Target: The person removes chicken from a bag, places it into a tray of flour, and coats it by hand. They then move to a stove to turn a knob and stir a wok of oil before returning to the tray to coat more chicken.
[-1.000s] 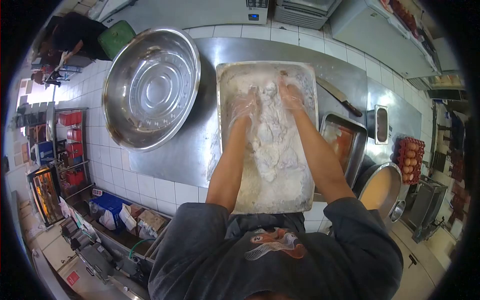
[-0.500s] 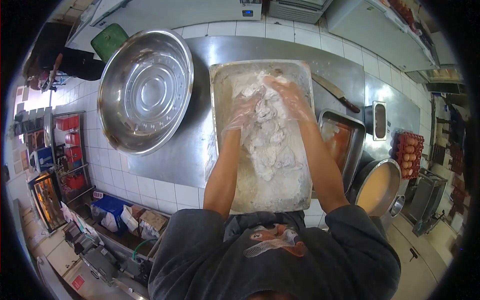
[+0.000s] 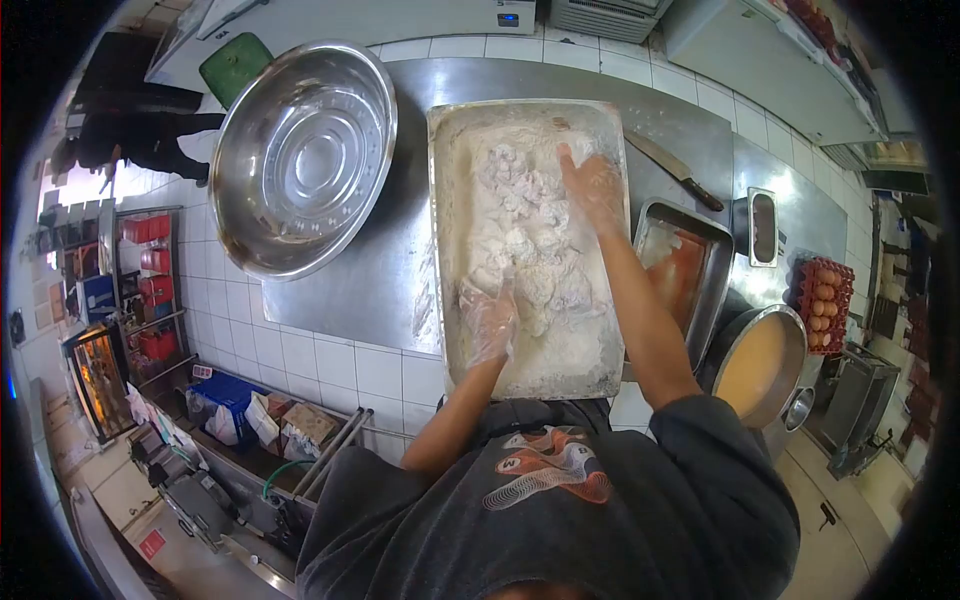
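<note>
A large metal tray [image 3: 438, 260] holds white flour with flour-coated pieces [image 3: 520, 200] heaped along its middle. My left hand [image 3: 490, 318], in a clear plastic glove, is over the lower left of the tray beside the pieces, its fingers apart and nothing held. Also gloved, my right hand [image 3: 594, 188] is at the upper right of the heap, fingers spread, touching the flour near the tray's right wall. Both gloves look dusted with flour.
A big steel bowl [image 3: 305, 165] stands left of the tray. To the right are a knife [image 3: 672, 170], a smaller tray [image 3: 688, 270], a narrow metal container [image 3: 762, 228], a bowl of yellow liquid [image 3: 752, 368] and eggs [image 3: 825, 308]. Another person [image 3: 140, 140] stands far left.
My left hand has moved down and left, away from the top of the heap. My right hand has shifted slightly right, and the hands are farther apart. The pieces are more exposed.
</note>
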